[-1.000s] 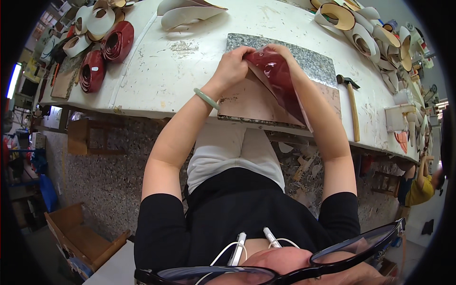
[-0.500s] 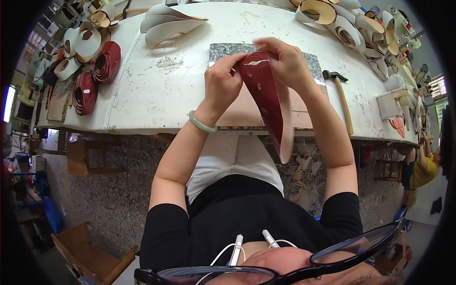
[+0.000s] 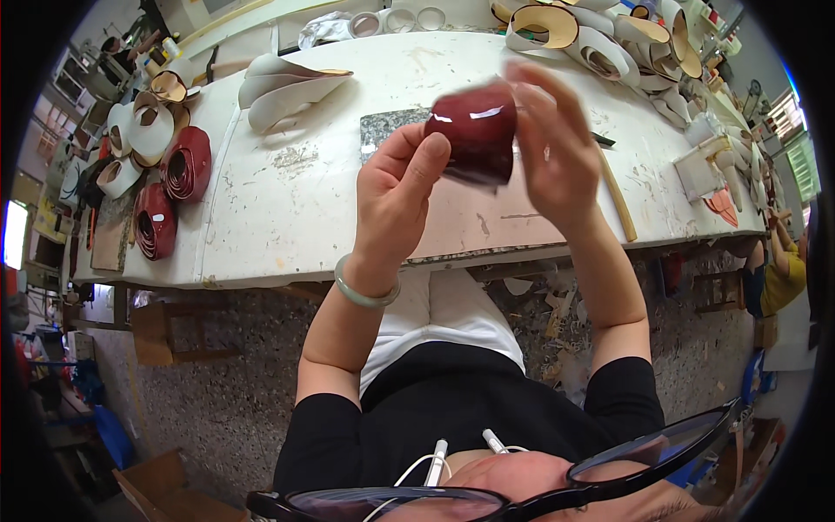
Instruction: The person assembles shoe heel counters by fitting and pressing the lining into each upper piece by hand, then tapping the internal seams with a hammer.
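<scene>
A glossy dark red leather shoe upper (image 3: 474,135), curled over on itself, is held up above the worktable. My left hand (image 3: 391,191) grips its left edge, thumb in front and fingers behind. My right hand (image 3: 558,148) is at the right edge of the upper, its fingers smeared by motion, so its hold is unclear. Below the hands lie a speckled stone slab (image 3: 383,129) and a pinkish board (image 3: 531,224), both partly covered. A hammer (image 3: 617,196) rests right of the board, its head partly hidden by my right hand.
Nested red uppers (image 3: 155,222) and pale rolled leather pieces (image 3: 152,135) sit at the table's left. Folded grey-white pieces (image 3: 283,96) lie further back. Many pale uppers (image 3: 600,56) are heaped at the far right, near a white box (image 3: 700,178). A person in yellow (image 3: 785,283) is beyond.
The upper, hanging long and pointed before, is now curled and turned with its glossy side toward me. My right hand has shifted right and is moving fast. The view has tilted slightly.
</scene>
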Demonstrator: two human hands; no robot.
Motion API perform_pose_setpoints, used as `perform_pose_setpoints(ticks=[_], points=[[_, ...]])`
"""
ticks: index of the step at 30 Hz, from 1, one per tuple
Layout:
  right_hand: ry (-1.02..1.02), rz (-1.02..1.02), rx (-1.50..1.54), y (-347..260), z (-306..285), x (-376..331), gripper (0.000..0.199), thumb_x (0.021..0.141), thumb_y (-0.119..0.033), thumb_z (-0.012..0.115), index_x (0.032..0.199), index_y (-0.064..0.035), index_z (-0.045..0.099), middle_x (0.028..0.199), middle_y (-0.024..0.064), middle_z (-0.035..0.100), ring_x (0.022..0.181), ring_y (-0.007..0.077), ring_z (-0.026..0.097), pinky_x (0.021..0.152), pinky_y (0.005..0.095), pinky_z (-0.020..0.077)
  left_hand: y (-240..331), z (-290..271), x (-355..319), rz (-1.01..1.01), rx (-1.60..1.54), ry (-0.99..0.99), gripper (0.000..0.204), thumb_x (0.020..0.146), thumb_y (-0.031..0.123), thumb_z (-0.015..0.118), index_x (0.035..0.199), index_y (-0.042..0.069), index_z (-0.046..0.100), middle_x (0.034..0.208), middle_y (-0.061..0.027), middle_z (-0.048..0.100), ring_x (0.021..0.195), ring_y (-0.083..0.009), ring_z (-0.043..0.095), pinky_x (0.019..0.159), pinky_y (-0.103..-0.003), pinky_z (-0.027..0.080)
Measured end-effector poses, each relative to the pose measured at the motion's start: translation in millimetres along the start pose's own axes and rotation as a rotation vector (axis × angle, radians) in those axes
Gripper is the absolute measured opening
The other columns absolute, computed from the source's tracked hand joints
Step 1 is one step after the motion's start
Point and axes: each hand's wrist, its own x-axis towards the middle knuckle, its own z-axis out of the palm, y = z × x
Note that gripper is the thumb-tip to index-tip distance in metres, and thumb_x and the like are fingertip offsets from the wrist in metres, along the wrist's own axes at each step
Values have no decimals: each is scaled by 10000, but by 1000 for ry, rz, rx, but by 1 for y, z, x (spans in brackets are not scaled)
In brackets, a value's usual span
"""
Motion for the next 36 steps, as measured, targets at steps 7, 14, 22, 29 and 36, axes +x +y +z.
perform_pose_setpoints(ticks=[7,14,22,29,36], points=[[-197,948,959,-18,1,-32,367,986,-287,560,1181,23,580,1083,55,644,998,109,576,901,274,458,-13,-4,-3,78,381,62,253,969,169,594,1124,-30,572,1017,-38,645,920,-61,565,823,-202,449],[-153,1085,1072,-17,11,-44,340,946,-228,627,1181,16,592,1104,71,652,982,114,601,879,282,481,-15,-4,-8,8,417,27,240,970,154,589,1120,-32,569,999,-36,639,890,-56,557,796,-202,456],[-81,1122,1580,-16,8,-32,328,929,-182,636,1149,59,612,1101,110,659,1001,156,614,917,315,467,-11,1,-6,222,414,-4,236,984,163,560,1108,-37,582,994,-43,641,874,-62,561,792,-203,466],[-56,1015,1250,-24,-3,-19,315,929,-177,639,1113,78,631,1050,111,676,937,144,624,866,280,487,-5,-5,4,130,210,-74,262,986,204,563,1096,-32,585,971,-39,651,861,-61,566,781,-193,461],[-81,1038,1120,-23,-5,-20,309,920,-201,661,1070,68,652,977,70,675,877,100,598,803,241,478,-7,10,5,112,155,-79,247,963,157,597,1116,-36,578,1046,-73,651,939,-90,587,851,-241,472]])
